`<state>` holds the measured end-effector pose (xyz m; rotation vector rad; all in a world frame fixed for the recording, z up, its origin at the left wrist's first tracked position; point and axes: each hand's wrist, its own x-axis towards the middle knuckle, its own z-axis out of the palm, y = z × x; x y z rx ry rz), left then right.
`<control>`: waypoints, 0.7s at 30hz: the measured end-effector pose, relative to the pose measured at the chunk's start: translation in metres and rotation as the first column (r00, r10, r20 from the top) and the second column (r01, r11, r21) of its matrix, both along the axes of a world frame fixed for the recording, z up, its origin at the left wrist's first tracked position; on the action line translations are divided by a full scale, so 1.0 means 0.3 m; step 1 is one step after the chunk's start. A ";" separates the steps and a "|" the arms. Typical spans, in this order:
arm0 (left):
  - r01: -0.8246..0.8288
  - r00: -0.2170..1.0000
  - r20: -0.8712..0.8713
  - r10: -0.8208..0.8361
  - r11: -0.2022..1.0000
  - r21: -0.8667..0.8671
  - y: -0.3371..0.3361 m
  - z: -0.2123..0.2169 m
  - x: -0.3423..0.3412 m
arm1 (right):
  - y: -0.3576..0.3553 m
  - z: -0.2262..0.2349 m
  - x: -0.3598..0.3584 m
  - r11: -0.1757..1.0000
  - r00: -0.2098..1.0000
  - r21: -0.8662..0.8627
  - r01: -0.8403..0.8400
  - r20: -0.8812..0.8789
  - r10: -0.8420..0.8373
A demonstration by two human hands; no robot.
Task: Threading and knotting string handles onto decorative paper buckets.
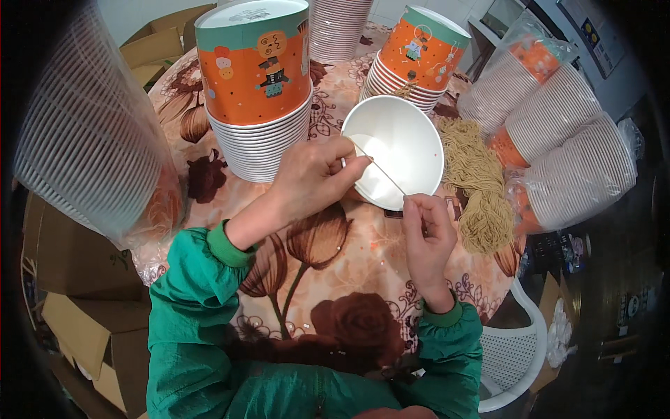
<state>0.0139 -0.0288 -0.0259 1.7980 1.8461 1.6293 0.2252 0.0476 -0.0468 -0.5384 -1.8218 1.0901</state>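
A paper bucket (398, 140), white inside, lies tipped on the table with its mouth toward me. Across its mouth runs a thin tan cord (385, 174), pulled straight between my two hands. My left hand (322, 171) is closed at the bucket's left rim and pinches one end of the cord; whether it also grips the rim I cannot tell. My right hand (428, 230) pinches the other end near the lower right rim, fingers curled. Beside the bucket, on the right, lies a loose bundle of tan cords (478, 188).
Upside-down stacks of orange and green paper buckets stand behind my left hand (255, 77) and farther back (419, 49). Plastic-wrapped stacks (558, 119) lie at the right; a tall wrapped stack (91, 133) is at the left. Cardboard boxes (91, 307) and a white chair (513, 353) flank the flowered tablecloth (370, 258).
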 end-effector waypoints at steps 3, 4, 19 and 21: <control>-0.042 0.999 0.003 0.042 0.998 -0.051 0.001 0.021 -0.030 | 0.013 -0.009 0.003 0.999 0.999 0.029 0.040 0.004 -0.040; -0.068 0.998 0.005 0.068 0.995 -0.072 0.002 0.027 -0.042 | 0.020 -0.021 0.004 0.998 0.999 0.054 0.041 0.012 -0.042; -0.033 0.835 -0.518 0.186 0.956 0.290 -0.085 0.044 0.163 | 0.013 -0.019 0.006 0.983 0.994 0.169 0.074 0.071 -0.087; -0.019 0.826 -0.540 0.161 0.966 0.259 -0.094 0.006 0.229 | 0.006 -0.017 -0.002 0.959 0.989 0.260 0.108 0.071 -0.130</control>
